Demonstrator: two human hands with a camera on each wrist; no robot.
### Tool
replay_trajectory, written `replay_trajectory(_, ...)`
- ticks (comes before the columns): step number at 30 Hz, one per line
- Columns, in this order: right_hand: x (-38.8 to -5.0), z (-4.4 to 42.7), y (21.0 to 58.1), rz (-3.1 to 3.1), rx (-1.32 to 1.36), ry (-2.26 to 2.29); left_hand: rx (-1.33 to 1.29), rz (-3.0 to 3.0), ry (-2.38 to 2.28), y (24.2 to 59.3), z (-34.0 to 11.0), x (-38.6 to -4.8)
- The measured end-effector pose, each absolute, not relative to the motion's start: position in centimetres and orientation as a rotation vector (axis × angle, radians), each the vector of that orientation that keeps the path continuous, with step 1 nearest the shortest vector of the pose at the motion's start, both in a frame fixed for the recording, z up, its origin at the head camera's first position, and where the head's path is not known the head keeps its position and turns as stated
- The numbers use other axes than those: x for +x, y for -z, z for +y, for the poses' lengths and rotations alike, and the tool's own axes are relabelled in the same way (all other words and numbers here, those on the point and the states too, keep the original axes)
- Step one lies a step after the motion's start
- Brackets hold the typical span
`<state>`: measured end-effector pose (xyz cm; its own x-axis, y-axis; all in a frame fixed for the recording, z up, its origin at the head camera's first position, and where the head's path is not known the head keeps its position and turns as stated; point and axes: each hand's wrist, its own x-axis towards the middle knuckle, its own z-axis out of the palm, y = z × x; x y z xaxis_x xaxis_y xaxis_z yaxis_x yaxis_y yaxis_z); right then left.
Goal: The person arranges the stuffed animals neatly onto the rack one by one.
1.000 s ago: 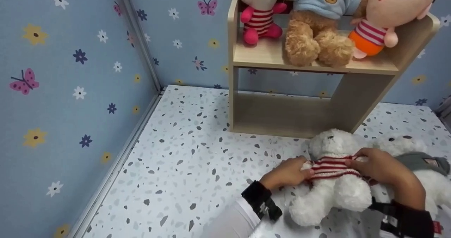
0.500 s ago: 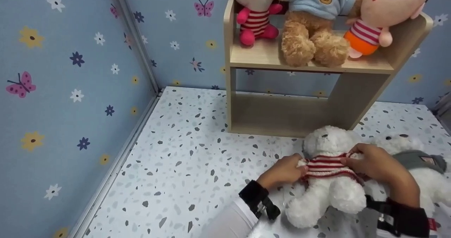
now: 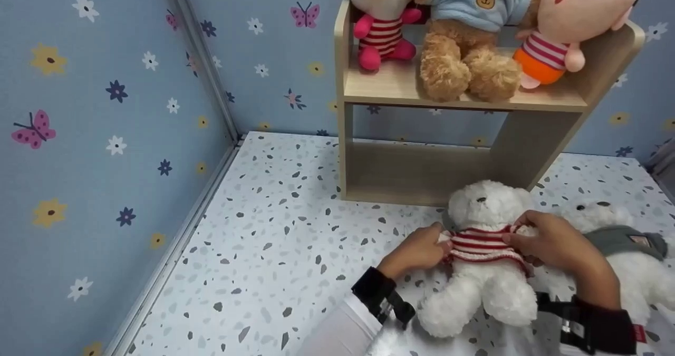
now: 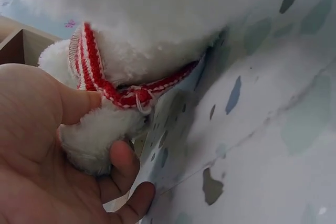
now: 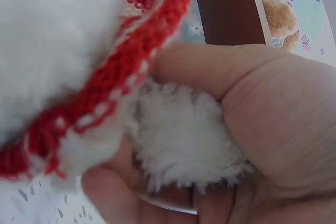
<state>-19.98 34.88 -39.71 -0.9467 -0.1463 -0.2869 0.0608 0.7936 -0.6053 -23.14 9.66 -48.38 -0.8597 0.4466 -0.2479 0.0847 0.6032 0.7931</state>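
A white teddy bear (image 3: 488,277) in a red-and-white striped knit vest (image 3: 482,244) is held upright between both hands, in front of the shelf. My left hand (image 3: 422,248) grips its arm on the left side; in the left wrist view the thumb and fingers curl round that furry arm (image 4: 100,135) beside the vest's red edge. My right hand (image 3: 553,242) grips the other arm, and the right wrist view shows the fluffy paw (image 5: 184,135) enclosed by thumb and fingers. Whether the bear's bottom touches the speckled surface is hard to tell.
A wooden shelf unit (image 3: 464,104) stands behind; a pink striped doll (image 3: 385,37), a brown bear in a blue top (image 3: 466,45) and a round-headed doll (image 3: 548,55) sit on its upper board. Another white bear in a grey vest (image 3: 625,240) lies at right. Flowered walls (image 3: 274,97) enclose the speckled surface.
The bear and both hands have moved slightly left and up toward the shelf, and the bear stands straighter. The view has shifted a little. Both hands keep their grip.
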Motion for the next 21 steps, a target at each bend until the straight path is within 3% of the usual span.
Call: replay_trajectory(21, -19.9, 33.2, 39.5, 2.792, -0.143, 0.960, 0.495, 2.481, -1.198, 46.6, 7.1, -24.4)
